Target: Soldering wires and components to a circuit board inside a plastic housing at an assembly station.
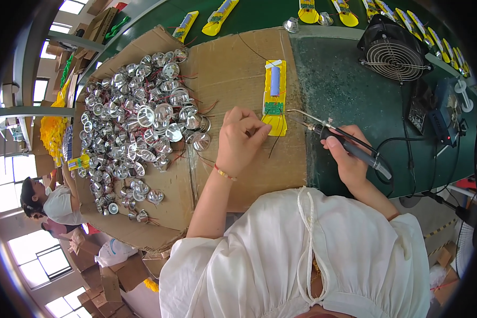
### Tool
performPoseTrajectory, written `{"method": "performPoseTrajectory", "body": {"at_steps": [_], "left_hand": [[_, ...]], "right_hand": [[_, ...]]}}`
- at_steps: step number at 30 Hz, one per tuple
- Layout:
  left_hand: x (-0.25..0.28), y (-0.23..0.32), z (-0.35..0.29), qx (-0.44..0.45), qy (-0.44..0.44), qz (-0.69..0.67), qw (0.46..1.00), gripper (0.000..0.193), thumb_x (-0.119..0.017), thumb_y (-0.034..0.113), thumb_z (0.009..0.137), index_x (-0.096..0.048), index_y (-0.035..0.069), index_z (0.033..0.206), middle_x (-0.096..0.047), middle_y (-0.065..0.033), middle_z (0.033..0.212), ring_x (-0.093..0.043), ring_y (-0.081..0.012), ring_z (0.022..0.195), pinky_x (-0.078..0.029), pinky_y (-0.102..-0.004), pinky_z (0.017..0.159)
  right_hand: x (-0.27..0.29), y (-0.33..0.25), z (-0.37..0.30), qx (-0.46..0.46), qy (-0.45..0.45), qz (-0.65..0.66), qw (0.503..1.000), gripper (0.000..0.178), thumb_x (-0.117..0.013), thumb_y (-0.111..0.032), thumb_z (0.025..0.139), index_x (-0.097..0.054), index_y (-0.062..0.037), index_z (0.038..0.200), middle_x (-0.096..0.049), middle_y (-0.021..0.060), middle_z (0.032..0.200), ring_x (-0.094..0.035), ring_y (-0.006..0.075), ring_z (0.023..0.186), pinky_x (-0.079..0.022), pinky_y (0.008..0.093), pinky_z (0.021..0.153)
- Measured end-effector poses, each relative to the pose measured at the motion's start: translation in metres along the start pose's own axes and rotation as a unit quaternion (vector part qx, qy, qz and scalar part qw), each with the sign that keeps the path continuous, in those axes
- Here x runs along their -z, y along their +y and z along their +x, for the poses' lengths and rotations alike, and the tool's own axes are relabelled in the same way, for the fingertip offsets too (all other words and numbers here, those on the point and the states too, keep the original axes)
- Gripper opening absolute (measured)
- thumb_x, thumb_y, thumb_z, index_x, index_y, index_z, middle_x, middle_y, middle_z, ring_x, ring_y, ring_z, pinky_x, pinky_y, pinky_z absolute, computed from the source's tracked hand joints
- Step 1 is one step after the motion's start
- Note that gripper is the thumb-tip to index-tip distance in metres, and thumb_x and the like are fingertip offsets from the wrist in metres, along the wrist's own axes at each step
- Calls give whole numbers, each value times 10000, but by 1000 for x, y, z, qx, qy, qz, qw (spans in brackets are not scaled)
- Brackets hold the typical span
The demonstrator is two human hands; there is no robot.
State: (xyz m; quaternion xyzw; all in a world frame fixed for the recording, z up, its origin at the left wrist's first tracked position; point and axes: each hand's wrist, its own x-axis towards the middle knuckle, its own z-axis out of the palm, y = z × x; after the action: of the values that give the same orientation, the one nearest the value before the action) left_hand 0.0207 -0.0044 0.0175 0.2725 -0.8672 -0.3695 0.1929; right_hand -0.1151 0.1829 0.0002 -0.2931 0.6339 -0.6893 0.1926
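Note:
A yellow flashlight housing lies on the cardboard in front of me, with a blue battery cell and a small green circuit board in it. Thin dark wires run from the board. My left hand is closed in a pinch at the housing's lower left edge; whatever its fingertips hold is too small to make out. In my right hand is a soldering iron with a thin bent metal feed tube. The tube's end and the iron's tip point at the right side of the board.
Many silver reflector cups with red wires fill a cardboard box on the left. A black fan stands at the back right, near a soldering station. More yellow housings line the far side. Another person is at the far left.

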Motion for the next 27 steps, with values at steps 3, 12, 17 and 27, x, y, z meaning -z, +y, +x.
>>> {"method": "performPoseTrajectory", "body": {"at_steps": [3,12,17,27], "left_hand": [[-9,1,6,57,10,-97,994,77,-691,86,682,-661,23,715,-558,-83,799,-547,-215,695,-452,-312,601],[-13,-4,10,67,7,-49,997,101,-684,110,690,-659,12,700,-568,-90,791,-563,-191,651,-459,-290,587],[-14,-3,12,85,-1,-57,995,112,-687,114,694,-656,6,695,-569,-91,786,-565,-181,619,-462,-280,573],[-13,-1,14,92,-4,-55,994,111,-691,109,686,-650,5,682,-571,-88,754,-577,-180,628,-469,-288,594]], "right_hand": [[-1,1,3,8,-40,-40,998,162,-613,-80,811,-538,41,888,-609,108,786,-606,144,686,-496,250,620],[-13,2,8,-25,-45,-19,998,149,-614,-76,812,-538,34,878,-613,96,749,-593,119,675,-489,237,621],[-16,1,6,-49,-1,39,998,104,-581,-56,829,-540,25,881,-603,95,767,-593,129,679,-486,239,635],[11,5,3,-21,51,38,998,145,-608,-78,819,-533,26,887,-618,105,758,-590,123,686,-478,234,630]]}}
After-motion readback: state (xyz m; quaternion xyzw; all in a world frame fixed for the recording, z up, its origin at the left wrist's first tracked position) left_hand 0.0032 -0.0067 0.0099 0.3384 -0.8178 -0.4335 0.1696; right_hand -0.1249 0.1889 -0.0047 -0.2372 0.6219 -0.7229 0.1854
